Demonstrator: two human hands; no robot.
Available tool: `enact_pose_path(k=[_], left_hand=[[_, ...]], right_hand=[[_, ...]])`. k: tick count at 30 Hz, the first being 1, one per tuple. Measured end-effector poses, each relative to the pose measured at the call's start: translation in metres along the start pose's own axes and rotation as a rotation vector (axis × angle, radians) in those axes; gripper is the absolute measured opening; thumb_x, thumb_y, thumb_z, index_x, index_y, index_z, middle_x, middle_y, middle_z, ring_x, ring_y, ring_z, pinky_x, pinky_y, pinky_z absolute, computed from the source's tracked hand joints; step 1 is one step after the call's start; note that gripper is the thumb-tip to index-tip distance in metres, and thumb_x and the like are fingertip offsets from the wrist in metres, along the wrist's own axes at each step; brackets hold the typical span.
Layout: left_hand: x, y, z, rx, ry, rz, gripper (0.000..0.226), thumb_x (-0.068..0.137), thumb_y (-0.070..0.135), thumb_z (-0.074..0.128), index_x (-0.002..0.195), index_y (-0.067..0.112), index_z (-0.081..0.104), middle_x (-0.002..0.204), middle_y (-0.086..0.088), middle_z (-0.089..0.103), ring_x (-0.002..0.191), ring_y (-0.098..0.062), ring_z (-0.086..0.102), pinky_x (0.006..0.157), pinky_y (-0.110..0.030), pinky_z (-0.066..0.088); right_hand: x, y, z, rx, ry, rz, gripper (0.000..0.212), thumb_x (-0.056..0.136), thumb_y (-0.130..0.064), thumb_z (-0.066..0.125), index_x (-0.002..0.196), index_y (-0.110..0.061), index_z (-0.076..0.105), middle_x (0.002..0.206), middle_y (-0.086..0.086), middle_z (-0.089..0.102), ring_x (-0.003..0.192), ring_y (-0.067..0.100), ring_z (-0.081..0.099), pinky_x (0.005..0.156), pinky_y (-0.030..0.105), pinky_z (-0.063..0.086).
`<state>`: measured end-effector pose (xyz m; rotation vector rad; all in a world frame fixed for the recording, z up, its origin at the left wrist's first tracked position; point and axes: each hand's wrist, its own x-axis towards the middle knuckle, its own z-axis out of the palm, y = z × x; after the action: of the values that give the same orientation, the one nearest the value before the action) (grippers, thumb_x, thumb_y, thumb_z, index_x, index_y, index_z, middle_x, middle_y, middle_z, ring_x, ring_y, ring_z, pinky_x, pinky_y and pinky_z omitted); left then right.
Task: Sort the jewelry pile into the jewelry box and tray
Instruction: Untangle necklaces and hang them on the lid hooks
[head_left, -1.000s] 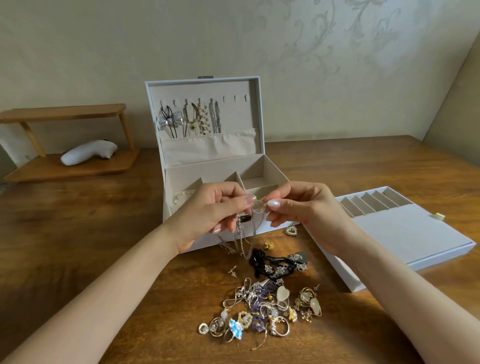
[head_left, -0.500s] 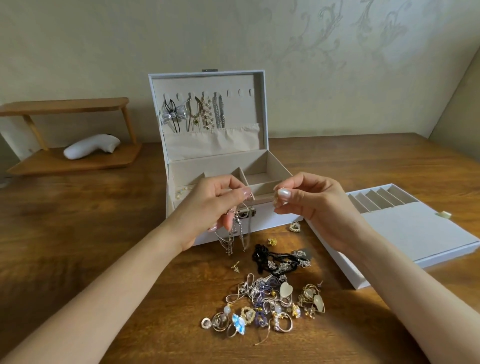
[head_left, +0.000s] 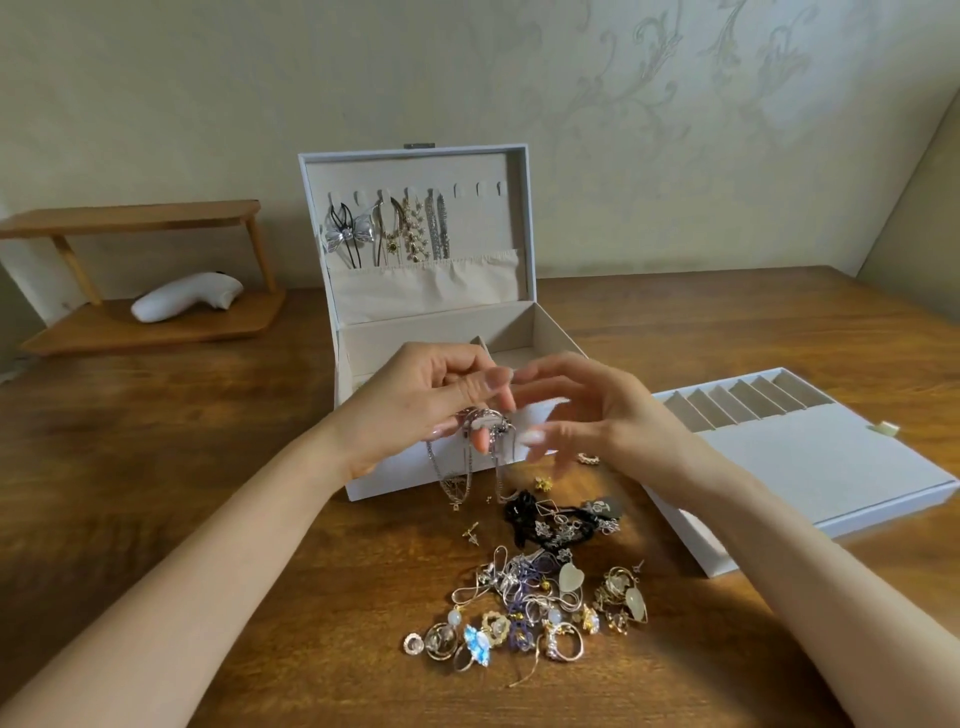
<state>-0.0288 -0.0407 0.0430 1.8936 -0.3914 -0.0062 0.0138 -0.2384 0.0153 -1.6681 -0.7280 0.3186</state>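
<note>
- Your left hand (head_left: 415, 410) pinches the silver chain (head_left: 465, 470); it hangs straight down below those fingertips.
- Your right hand (head_left: 597, 415), blurred, fingers loose and empty, hovers just right of it.
- The jewelry box (head_left: 498, 228) has free hooks (head_left: 478, 188) up and beyond your left hand.

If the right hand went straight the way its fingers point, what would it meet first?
Likely the left hand, at the fingertips pinching the chain. The right hand points left at them; blur hides the gap.
</note>
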Motion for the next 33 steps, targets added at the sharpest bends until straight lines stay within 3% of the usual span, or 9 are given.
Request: enact_pose_path(k=[4,7,11,13,16,20,23,29,33], left_hand=[[0.003,0.006,0.001,-0.017,-0.013,0.028,0.020,0.078,0.021,0.062,0.086,0.003,0.065,0.062,-0.003,0.065,0.047,-0.007,0.050,0.049,-0.012,0.037],[0.007,0.021,-0.004,-0.029,0.022,0.055,0.016,0.076,0.020,0.063,0.085,0.007,0.064,0.064,0.002,0.064,0.051,-0.003,0.051,0.047,-0.010,0.037],[0.032,0.042,-0.024,0.084,0.188,0.116,0.010,0.083,0.009,0.064,0.092,0.005,0.063,0.071,0.000,0.064,0.056,-0.004,0.051,0.048,-0.009,0.037],[0.051,0.043,-0.037,0.237,0.245,0.141,0.011,0.083,0.007,0.066,0.094,0.005,0.064,0.072,-0.003,0.064,0.057,0.000,0.054,0.048,-0.008,0.037],[0.078,0.027,-0.050,0.360,0.248,0.084,0.012,0.083,0.004,0.068,0.094,0.004,0.065,0.073,-0.004,0.066,0.053,0.008,0.056,0.049,-0.005,0.037],[0.108,-0.003,-0.059,0.487,0.228,-0.034,0.015,0.082,0.003,0.069,0.097,0.004,0.066,0.079,-0.004,0.067,0.069,-0.001,0.062,0.071,-0.018,0.049],[0.118,-0.016,-0.066,0.521,0.234,-0.080,0.017,0.082,0.007,0.070,0.098,0.006,0.066,0.093,-0.007,0.070,0.083,-0.014,0.066,0.079,-0.025,0.051],[0.126,-0.017,-0.079,0.669,0.194,-0.092,0.011,0.086,0.011,0.065,0.095,0.006,0.069,0.090,-0.001,0.069,0.079,-0.006,0.059,0.076,-0.020,0.041],[0.130,-0.012,-0.081,0.551,0.217,-0.044,0.007,0.088,0.009,0.064,0.081,0.013,0.064,0.071,0.003,0.068,0.061,0.007,0.058,0.066,-0.016,0.040]], right_hand=[[0.001,-0.002,0.010,0.116,-0.160,0.021,0.017,0.081,0.004,0.063,0.099,0.001,0.062,0.091,0.026,0.067,0.074,0.026,0.068,0.069,0.031,0.059],[0.007,-0.017,0.007,0.143,-0.129,-0.031,0.005,0.080,0.000,0.062,0.084,0.000,0.064,0.074,0.013,0.067,0.065,0.020,0.066,0.065,0.028,0.057],[0.038,-0.041,-0.009,0.098,0.033,-0.058,0.022,0.079,-0.001,0.065,0.095,0.013,0.061,0.073,0.012,0.067,0.061,0.018,0.065,0.063,0.027,0.058],[0.060,-0.048,-0.018,0.006,0.113,-0.066,0.005,0.082,0.005,0.064,0.087,0.007,0.063,0.069,0.012,0.066,0.058,0.015,0.065,0.059,0.024,0.056],[0.094,-0.045,-0.026,-0.082,0.164,-0.012,0.012,0.082,0.010,0.061,0.077,-0.001,0.064,0.062,0.012,0.064,0.051,0.013,0.063,0.053,0.022,0.055],[0.130,-0.027,-0.035,-0.126,0.180,0.102,0.012,0.083,0.012,0.060,0.078,0.002,0.062,0.051,0.006,0.064,0.046,0.013,0.063,0.052,0.025,0.057],[0.145,-0.017,-0.043,-0.159,0.188,0.118,0.007,0.082,0.013,0.061,0.086,0.009,0.064,0.058,0.013,0.064,0.047,0.014,0.063,0.052,0.024,0.057],[0.154,-0.009,-0.052,-0.326,0.093,0.077,0.017,0.076,0.014,0.068,0.083,-0.001,0.073,0.065,0.012,0.067,0.053,0.016,0.065,0.055,0.020,0.055],[0.155,-0.014,-0.055,-0.461,-0.001,0.076,0.022,0.078,0.011,0.066,0.092,-0.005,0.073,0.075,0.010,0.070,0.055,0.011,0.065,0.054,0.019,0.053]])
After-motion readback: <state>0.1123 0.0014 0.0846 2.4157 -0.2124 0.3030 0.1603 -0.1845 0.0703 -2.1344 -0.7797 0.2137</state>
